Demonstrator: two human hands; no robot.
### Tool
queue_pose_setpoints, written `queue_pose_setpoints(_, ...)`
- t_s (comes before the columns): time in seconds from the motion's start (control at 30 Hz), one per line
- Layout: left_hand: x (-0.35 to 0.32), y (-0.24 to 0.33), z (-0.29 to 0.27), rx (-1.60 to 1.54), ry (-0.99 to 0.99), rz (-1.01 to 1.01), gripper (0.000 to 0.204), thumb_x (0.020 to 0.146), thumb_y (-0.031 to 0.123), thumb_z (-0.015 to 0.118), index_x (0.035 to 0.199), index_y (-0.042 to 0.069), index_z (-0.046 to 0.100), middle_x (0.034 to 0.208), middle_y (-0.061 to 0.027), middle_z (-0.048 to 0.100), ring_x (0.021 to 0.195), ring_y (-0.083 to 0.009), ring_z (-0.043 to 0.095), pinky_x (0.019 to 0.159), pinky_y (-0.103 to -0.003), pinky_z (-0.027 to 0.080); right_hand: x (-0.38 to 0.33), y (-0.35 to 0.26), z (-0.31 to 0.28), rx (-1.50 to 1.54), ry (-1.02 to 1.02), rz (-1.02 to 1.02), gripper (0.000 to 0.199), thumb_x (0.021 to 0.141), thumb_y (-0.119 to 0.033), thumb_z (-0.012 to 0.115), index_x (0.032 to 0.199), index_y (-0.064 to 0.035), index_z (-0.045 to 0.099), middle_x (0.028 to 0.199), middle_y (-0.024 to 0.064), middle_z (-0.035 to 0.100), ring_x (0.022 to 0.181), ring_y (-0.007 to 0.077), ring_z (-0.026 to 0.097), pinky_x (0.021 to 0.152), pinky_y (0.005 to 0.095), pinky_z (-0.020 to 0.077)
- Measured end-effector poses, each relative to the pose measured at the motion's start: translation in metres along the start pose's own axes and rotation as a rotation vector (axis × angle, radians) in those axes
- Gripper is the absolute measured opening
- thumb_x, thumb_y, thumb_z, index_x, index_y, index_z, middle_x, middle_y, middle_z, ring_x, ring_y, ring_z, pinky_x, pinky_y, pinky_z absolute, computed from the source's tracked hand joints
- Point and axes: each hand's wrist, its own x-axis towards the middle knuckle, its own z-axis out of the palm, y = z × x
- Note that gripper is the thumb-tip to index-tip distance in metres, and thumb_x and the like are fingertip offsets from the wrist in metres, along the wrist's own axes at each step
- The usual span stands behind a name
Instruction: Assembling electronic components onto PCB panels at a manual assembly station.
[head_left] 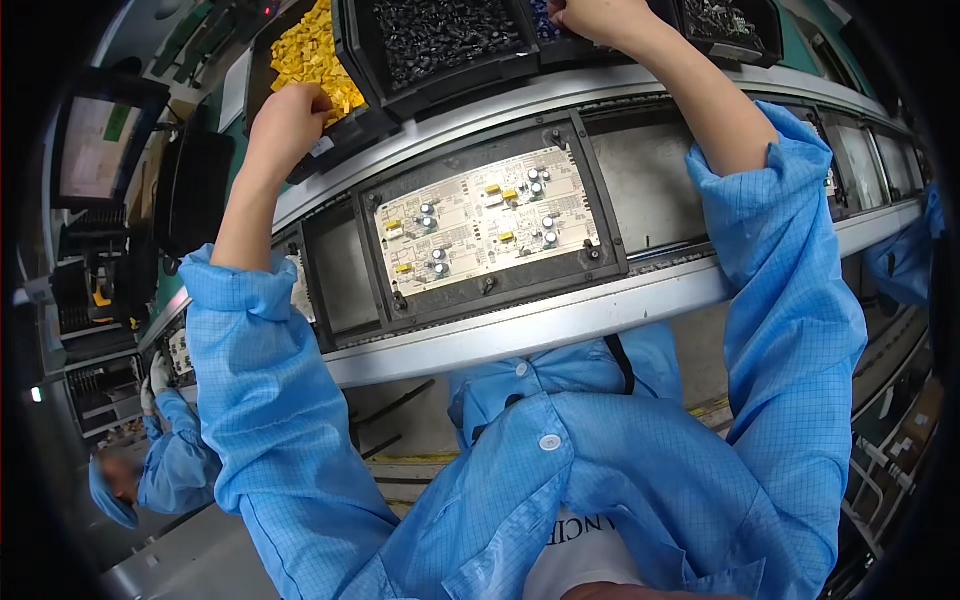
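Note:
At the near edge of a bin of small yellow box-shaped components (312,58), my left hand (288,128) has its fingers curled in. What they pinch, if anything, is hidden. My right hand (600,18) reaches to a bin of blue components (545,22) at the top edge, fingers closed together, their tips partly out of view. Between my arms, a beige circuit board (470,230) lies in a dark frame carrier (460,288) on the conveyor line. Several yellow components and dark round capacitors stand on the board.
A bin of black components (440,40) stands between my hands; a bin of metal-legged parts (725,20) is farther right. The conveyor's metal rail (540,325) runs in front of my body. A monitor (105,140) stands at left. A co-worker in blue (175,455) works at lower left.

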Motion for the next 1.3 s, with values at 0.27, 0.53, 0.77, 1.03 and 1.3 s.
queue_pose_setpoints(0.27,0.002,0.023,-0.003,-0.051,0.153,-0.063,0.017,0.082,0.011,0.065,0.097,0.002,0.070,0.093,-0.0144,0.071,0.084,-0.0296,0.068,0.077,-0.036,0.052,-0.065,-0.014,-0.052,0.729,-0.056,-0.003,0.012,0.074,-0.009,0.068,0.082,-0.0018,0.072,0.082,0.0197,0.070,0.077,0.0340,0.069,0.069,0.0390,0.0552)
queue_pose_setpoints(0.53,-0.007,0.023,0.016,-0.139,0.521,0.098,0.020,0.087,0.011,0.061,0.105,0.008,0.069,0.095,-0.0128,0.068,0.086,-0.0308,0.065,0.075,-0.037,0.052,-0.152,-0.021,-0.033,1.382,-0.789,0.152,0.018,0.092,-0.008,0.062,0.105,0.0034,0.068,0.085,0.0092,0.071,0.071,0.0098,0.067,0.059,0.0189,0.0538)
queue_pose_setpoints(0.77,-0.062,0.091,0.004,-0.661,0.374,-0.015,0.016,0.090,0.005,0.062,0.104,0.003,0.069,0.084,-0.0089,0.065,0.072,-0.0133,0.060,0.069,-0.026,0.048,-0.156,-0.014,-0.028,1.371,-0.779,0.086,0.015,0.090,-0.005,0.065,0.102,0.0037,0.069,0.083,0.0078,0.069,0.071,0.0090,0.065,0.064,0.0204,0.0540)
queue_pose_setpoints(1.03,-0.107,0.133,0.005,-0.870,0.072,0.131,0.017,0.086,0.000,0.062,0.102,0.003,0.069,0.090,-0.0110,0.065,0.080,-0.0215,0.064,0.071,-0.029,0.050,-0.160,-0.030,-0.029,0.941,-0.683,0.076,0.008,0.084,0.000,0.066,0.091,0.0028,0.068,0.080,0.0078,0.068,0.071,0.0128,0.064,0.065,0.0247,0.0524)
queue_pose_setpoints(1.3,-0.111,0.169,0.014,-0.870,-0.026,0.310,0.020,0.085,-0.005,0.062,0.102,0.001,0.069,0.093,-0.0101,0.065,0.086,-0.0229,0.064,0.076,-0.029,0.051,-0.174,-0.030,-0.011,0.608,-0.308,-0.288,0.009,0.079,-0.004,0.069,0.088,-0.0009,0.067,0.081,0.0131,0.064,0.075,0.0298,0.063,0.067,0.0372,0.0493)
